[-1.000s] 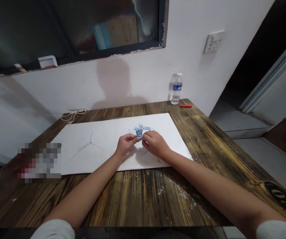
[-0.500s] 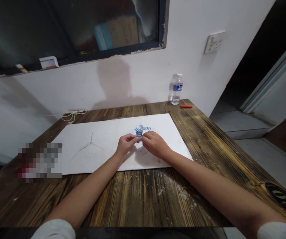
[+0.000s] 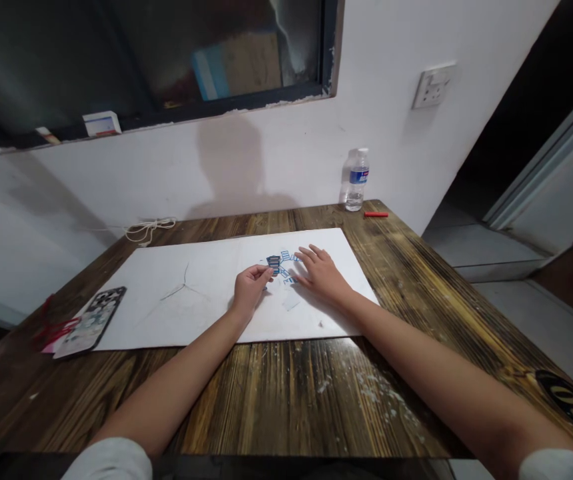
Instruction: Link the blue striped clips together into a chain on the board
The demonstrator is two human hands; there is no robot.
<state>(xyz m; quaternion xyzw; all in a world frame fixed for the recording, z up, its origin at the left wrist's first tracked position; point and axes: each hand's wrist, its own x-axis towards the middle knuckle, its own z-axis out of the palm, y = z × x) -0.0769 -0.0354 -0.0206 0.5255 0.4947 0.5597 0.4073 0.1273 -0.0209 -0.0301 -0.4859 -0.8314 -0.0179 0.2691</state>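
My left hand (image 3: 251,288) is curled on a white board (image 3: 181,260), its thumb and fingertips against a small dark blue stack of pieces (image 3: 274,265). Loose blue-and-white pieces (image 3: 286,261) lie in a rough arc around that stack. My right hand (image 3: 320,275) rests flat and open on the board just to the right, fingers spread, its tips close to the pieces. Below it lies a pale translucent square (image 3: 290,301). Whether the stack stands free of the board is hidden.
The board lies on a dark scorched wooden table (image 3: 291,400). A phone in a patterned case (image 3: 90,322) sits at the board's left corner on something pink. At the back stand a water bottle (image 3: 356,183), a red stick (image 3: 376,215) and a white cord (image 3: 149,230).
My right hand has let go of the stack and moved right, fingers now spread. The blue pieces look more spread out. A phone now shows at the board's left corner.
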